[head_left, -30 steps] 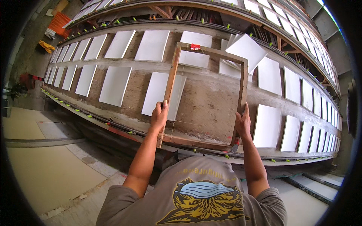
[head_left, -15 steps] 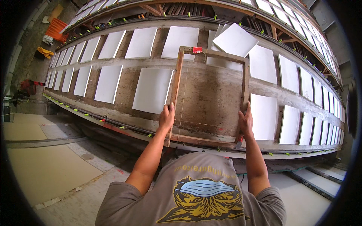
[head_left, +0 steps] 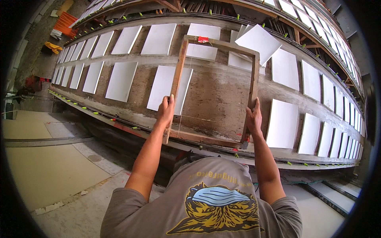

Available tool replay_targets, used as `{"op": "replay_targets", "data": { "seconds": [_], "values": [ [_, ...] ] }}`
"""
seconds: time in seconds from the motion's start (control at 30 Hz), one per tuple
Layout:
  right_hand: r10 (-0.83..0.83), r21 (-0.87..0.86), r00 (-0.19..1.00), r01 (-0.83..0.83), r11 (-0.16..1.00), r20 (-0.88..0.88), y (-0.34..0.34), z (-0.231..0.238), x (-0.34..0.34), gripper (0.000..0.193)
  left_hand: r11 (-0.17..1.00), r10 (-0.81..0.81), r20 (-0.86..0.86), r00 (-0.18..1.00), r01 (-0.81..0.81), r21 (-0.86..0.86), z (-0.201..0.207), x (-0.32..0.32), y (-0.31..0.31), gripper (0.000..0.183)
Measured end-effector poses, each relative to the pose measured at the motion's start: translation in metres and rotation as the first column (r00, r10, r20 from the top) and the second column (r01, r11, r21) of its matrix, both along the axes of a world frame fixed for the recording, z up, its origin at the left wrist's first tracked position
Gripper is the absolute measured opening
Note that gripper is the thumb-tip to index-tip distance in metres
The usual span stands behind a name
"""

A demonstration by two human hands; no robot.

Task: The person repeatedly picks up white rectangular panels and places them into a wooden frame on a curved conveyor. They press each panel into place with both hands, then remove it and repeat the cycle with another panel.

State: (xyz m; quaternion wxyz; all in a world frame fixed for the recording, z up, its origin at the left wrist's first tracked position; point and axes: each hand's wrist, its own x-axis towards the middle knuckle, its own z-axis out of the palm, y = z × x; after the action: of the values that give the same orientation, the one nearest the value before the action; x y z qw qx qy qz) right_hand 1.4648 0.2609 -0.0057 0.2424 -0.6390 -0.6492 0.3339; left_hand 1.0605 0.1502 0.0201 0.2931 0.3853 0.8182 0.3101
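Note:
A rectangular wooden frame (head_left: 180,65) is held out over the long table, open in the middle, with thin strings across it and a red patch (head_left: 203,39) on its far bar. My left hand (head_left: 166,110) is closed round its left bar. My right hand (head_left: 254,118) grips the right bar, thumb on the near side. Through the opening show bare brown tabletop (head_left: 218,91) and parts of white panels. The left bar crosses in front of one white panel (head_left: 160,85). Whether the frame touches the table I cannot tell.
White panels lie in two rows along the table; at the far side some are stacked, with a tilted panel (head_left: 258,41) on top. Green clips (head_left: 135,127) line the table edges. Beyond stands another panel-covered table (head_left: 295,23). Orange material (head_left: 63,24) lies far left.
My hands have carried the frame leftward over the table, so its left bar now overlaps the near white panel. My view has also shifted slightly. Both hands keep their grip.

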Motion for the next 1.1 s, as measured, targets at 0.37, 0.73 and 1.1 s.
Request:
{"op": "replay_targets", "data": {
  "seconds": [0.37,0.73,1.1],
  "values": [
    [0.039,0.018,0.998,-0.040,0.999,0.058,-0.006,-0.008,-0.051,0.079,1.000,-0.015,-0.043,0.999,0.016,0.022,-0.043,-0.049,-0.021,0.054],
    [-0.080,0.028,0.997,0.080,0.996,0.006,-0.006,0.008,0.004,0.078,0.990,-0.118,-0.080,0.990,0.123,0.070,-0.011,-0.006,0.021,0.060],
    [-0.050,0.018,0.988,0.048,0.999,0.146,-0.016,-0.010,0.095,0.077,0.991,-0.088,-0.057,0.994,0.093,0.093,-0.059,0.090,-0.006,0.057]
  ]
}}
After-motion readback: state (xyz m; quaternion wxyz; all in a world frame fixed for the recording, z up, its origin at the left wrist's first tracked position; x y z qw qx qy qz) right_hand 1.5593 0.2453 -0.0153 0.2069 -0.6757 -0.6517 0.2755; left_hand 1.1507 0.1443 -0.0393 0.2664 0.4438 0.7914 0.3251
